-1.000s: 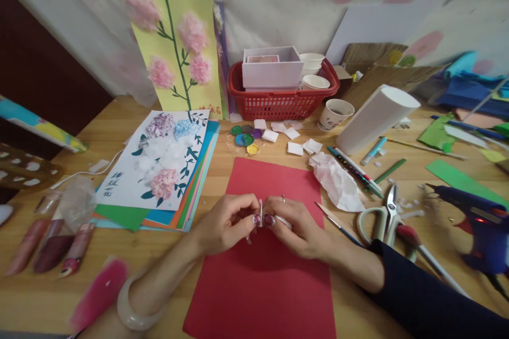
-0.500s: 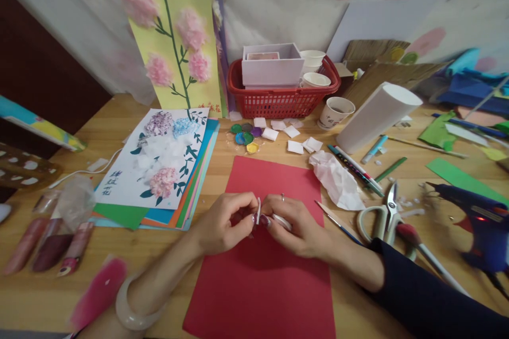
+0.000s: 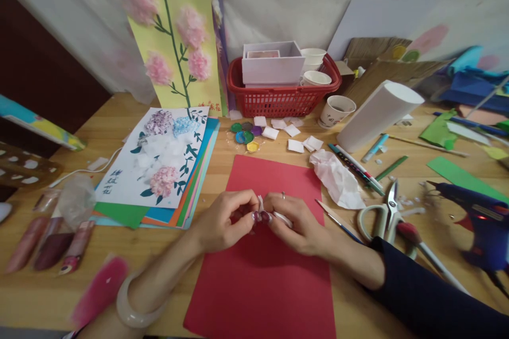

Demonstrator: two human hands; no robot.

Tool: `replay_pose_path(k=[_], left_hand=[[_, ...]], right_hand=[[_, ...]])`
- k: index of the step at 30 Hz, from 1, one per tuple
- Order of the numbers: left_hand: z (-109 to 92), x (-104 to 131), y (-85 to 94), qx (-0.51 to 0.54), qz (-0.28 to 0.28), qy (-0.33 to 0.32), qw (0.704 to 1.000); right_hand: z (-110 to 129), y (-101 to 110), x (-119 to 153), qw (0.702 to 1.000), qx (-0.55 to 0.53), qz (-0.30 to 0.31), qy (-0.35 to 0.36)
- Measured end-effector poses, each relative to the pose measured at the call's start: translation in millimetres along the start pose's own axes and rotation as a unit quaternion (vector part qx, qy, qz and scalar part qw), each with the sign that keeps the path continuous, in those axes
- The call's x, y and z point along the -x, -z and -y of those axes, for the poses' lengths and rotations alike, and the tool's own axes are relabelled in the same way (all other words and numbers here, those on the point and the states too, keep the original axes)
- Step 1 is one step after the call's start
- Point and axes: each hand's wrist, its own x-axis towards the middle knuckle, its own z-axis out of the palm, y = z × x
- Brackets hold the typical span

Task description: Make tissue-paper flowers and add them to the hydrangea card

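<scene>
Over a red sheet of paper (image 3: 262, 286), my left hand (image 3: 228, 221) and my right hand (image 3: 296, 222) meet fingertip to fingertip. A small white piece of what looks like tissue paper (image 3: 260, 202) is pinched between them, its top edge poking up. Most of it is hidden by my fingers. Another white piece (image 3: 283, 219) shows in the curled fingers of my right hand. Beyond the sheet lie several white folded squares (image 3: 295, 145), and a crumpled white tissue (image 3: 338, 179) rests by its right edge.
On the right are a paintbrush (image 3: 338, 222), scissors (image 3: 385, 217), a glue gun (image 3: 481, 217) with a lit red light, and markers (image 3: 358, 169). Left, a flower picture (image 3: 123, 169) tops coloured sheets. Behind stand a red basket (image 3: 274, 101), a paper cup (image 3: 336, 111) and paint lids (image 3: 252, 146).
My fingertips have come closer together, and the white piece between them now looks pinched and bent rather than upright and flat. Both hands stay over the red sheet.
</scene>
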Motion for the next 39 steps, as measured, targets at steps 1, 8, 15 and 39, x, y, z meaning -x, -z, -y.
replay_pose_path(k=[1,8,15,39], left_hand=[[0.5,0.0,0.2,0.001,0.001,0.000,1.000],[1.1,-0.9,-0.2,-0.003,-0.005,0.003,1.000],[1.3,-2.7,-0.7,-0.059,-0.006,0.012,0.998],[-0.3,-3.9,-2.1,-0.124,-0.018,0.014,0.992]], right_hand=[[-0.2,0.1,0.2,1.000,-0.002,0.001,0.000],[0.7,1.6,1.3,1.000,0.008,0.010,0.004],[-0.1,-0.3,0.1,0.997,0.046,0.034,0.044],[-0.6,-1.0,-0.4,0.996,0.048,0.052,0.047]])
